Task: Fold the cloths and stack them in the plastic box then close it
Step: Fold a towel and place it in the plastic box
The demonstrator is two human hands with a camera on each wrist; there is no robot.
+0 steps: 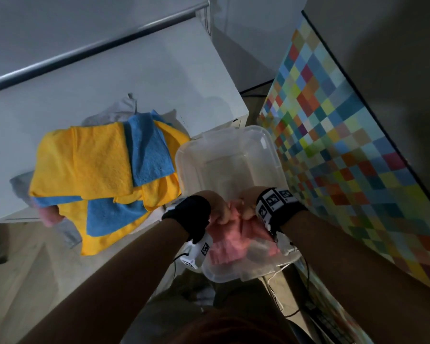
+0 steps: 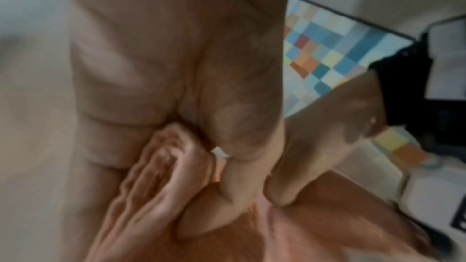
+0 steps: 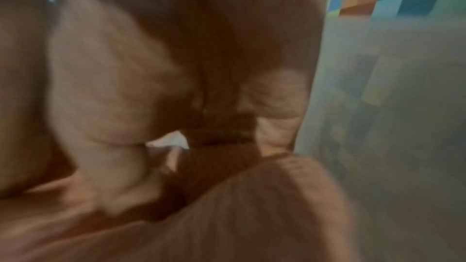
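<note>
Holding a pink cloth (image 1: 227, 240) bunched over the near end of the plastic box (image 1: 236, 145).

Left hand (image 1: 220, 211) and right hand (image 1: 248, 203) sit close together, both with fingers curled into the gathered pink fabric; the blurred left wrist view confirms the left thumb (image 2: 227, 196) pinching a fold. The cloth hangs soft and limp, light, bunching wherever gripped; judged best taken at corners or along an edge so it falls flat for folding. The box is translucent, open, thin-walled, probably light enough to slide if pushed. To its left, on the white bench (image 1: 109, 83), a loose pile of yellow and blue cloths (image 1: 104, 170) waits unfolded, overhanging the near edge. At far right stands a chequered multicolour panel (image 1: 345, 145).
</note>
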